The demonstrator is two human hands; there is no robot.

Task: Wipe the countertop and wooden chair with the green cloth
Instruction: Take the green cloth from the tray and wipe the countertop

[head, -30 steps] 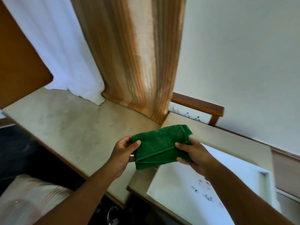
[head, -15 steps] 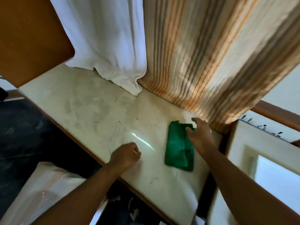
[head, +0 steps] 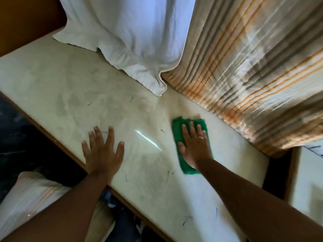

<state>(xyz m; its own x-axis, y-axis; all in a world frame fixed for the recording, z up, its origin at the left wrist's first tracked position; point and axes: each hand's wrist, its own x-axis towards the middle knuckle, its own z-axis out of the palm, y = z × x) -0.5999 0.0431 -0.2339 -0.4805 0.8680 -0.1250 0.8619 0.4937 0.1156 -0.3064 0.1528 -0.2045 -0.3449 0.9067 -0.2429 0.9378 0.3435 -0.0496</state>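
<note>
The right hand (head: 194,145) lies flat, fingers spread, on the green cloth (head: 176,135), its long axis pointing away, with unwiped worktop (head: 70,95) stretching leftward past the flat, empty left hand (head: 103,152).

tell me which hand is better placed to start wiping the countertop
Right. The right hand lies flat on the green cloth, pressing it on the countertop. The left hand is spread bare on the surface near the front edge, apart from the cloth, likely just bracing.
</note>
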